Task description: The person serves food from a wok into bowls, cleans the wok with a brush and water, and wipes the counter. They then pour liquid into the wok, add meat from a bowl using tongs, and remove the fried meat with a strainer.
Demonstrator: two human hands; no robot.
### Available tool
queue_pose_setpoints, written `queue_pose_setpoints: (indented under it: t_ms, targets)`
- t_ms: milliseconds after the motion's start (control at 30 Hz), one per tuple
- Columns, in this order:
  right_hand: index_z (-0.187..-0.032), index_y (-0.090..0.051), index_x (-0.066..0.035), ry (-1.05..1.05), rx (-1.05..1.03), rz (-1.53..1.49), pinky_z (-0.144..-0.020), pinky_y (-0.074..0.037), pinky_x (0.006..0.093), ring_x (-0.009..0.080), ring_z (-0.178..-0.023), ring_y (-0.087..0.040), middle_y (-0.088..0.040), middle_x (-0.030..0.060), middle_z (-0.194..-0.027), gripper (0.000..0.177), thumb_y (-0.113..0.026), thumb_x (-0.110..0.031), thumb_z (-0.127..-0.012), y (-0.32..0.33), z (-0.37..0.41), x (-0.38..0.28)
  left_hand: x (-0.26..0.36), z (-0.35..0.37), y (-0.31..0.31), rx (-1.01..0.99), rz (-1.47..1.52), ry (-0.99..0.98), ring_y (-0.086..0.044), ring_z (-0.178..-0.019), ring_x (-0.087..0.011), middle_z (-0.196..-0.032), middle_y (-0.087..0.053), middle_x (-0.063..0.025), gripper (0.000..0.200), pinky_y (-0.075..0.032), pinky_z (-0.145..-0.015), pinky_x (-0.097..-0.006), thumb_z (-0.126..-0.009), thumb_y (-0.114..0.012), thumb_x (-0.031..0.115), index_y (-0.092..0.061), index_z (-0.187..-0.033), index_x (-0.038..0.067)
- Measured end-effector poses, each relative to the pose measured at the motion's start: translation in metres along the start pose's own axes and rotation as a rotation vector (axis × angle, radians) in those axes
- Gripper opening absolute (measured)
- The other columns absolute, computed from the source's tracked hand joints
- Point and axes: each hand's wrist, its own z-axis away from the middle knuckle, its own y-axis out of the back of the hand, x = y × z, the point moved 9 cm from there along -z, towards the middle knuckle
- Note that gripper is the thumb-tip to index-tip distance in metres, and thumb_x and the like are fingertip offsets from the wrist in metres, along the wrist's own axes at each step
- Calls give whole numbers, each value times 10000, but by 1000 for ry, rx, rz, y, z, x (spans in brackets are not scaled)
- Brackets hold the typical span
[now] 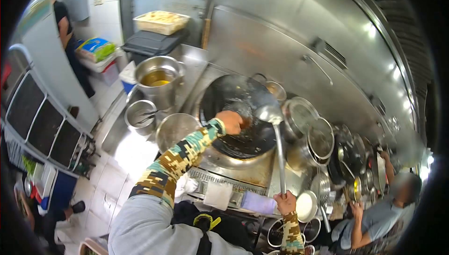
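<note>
A large black wok [220,96] sits on the stove, with a little liquid and foam in its bottom. My left hand [229,122] reaches over the wok, fingers closed. Beside its fingers is a blurred brownish shape that I cannot make out. My right hand [284,203], near the stove's front edge, is wrapped round the handle end of a long metal ladle [280,159]. The ladle's bowl lies at the wok's right rim. Folded cloths, one white [218,195] and one lilac [258,202], lie on the front ledge between my arms.
Left of the wok stand a tall pot [161,97] with yellowish liquid and a smaller steel pot [140,114]. Strainers [321,138] and several pans crowd the right side. A co-worker [374,227] works at the far right. A faucet [320,68] juts from the steel wall.
</note>
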Motion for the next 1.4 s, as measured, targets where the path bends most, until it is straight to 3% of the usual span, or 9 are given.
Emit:
queue_pose_setpoints:
  t_ms: [267,633,767,833,900,967,1133,1233,1400]
  targets:
    - [-1516,-195,-74,435,-518,-656,-432,-428,242,91,-466,-491,-545,16,-687,741,-541,31,-869,-151,1,-329,35,109,20,24,-39,122,-665,-878,-339,-1137,-618,-167,410,-541,-768,-453,-738,-673,286,-634,-1114,127]
    - [-1490,-256,-63,269,-589,-647,-417,-450,327,162,-491,-535,-569,76,-724,756,-550,-2,-796,-454,-26,-461,-6,137,-36,682,772,289,-623,-813,-239,-915,-633,-117,368,-491,-737,-389,-915,-561,360,-607,-1196,126]
    - [-1311,-532,14,898,-385,40,-864,-496,355,275,-992,-640,-675,183,-1044,536,-649,-233,-850,-387,-36,-450,-25,135,-74,1130,936,210,-633,-839,-234,-916,-649,-111,374,-489,-758,-381,-938,-550,356,-597,-1222,117]
    - [-1161,-663,-39,937,-76,118,-898,-479,358,309,-1001,-642,-669,209,-1055,393,-648,-264,-838,-264,-8,-440,6,137,-20,585,502,-287,-647,-874,-315,-1086,-632,-147,446,-516,-806,-412,-756,-678,229,-584,-1158,58]
    - [-1043,-696,-33,890,201,277,-816,-503,377,309,-940,-653,-681,178,-973,300,-617,-270,-876,-172,-31,-388,12,122,-8,599,254,-127,-641,-835,-364,-1003,-629,-202,462,-518,-757,-445,-722,-616,103,-533,-1167,9]
    - [-1018,-684,-42,734,127,435,-680,-529,386,295,-749,-664,-674,131,-844,356,-552,-362,-940,-123,-92,-311,36,125,17,639,242,-66,-634,-829,-396,-961,-601,-243,486,-521,-728,-449,-679,-628,52,-503,-1139,-48]
    - [-1091,-585,-141,-357,-428,-874,-510,-515,337,197,-618,-618,-646,56,-879,324,-542,-430,-951,-119,-146,-159,134,79,-19,799,246,-185,-584,-1012,-416,-1087,-559,-270,513,-491,-866,-438,-677,-642,51,-469,-1142,-80]
    - [-1045,-610,-66,-210,-761,-279,-675,-523,316,168,-764,-630,-657,51,-871,250,-592,-277,-914,-82,-175,-142,166,79,-49,511,336,-351,-430,-1264,-451,-1273,-465,-313,545,-411,-1026,-451,-731,-653,80,-452,-1208,-90]
    - [-1275,-578,-22,279,-415,338,-704,-535,312,160,-843,-648,-683,94,-964,546,-701,-242,-791,3,-172,-194,119,179,-16,249,656,-206,-564,-1156,-375,-1264,-573,-204,472,-468,-968,-415,-812,-686,132,-548,-1250,24]
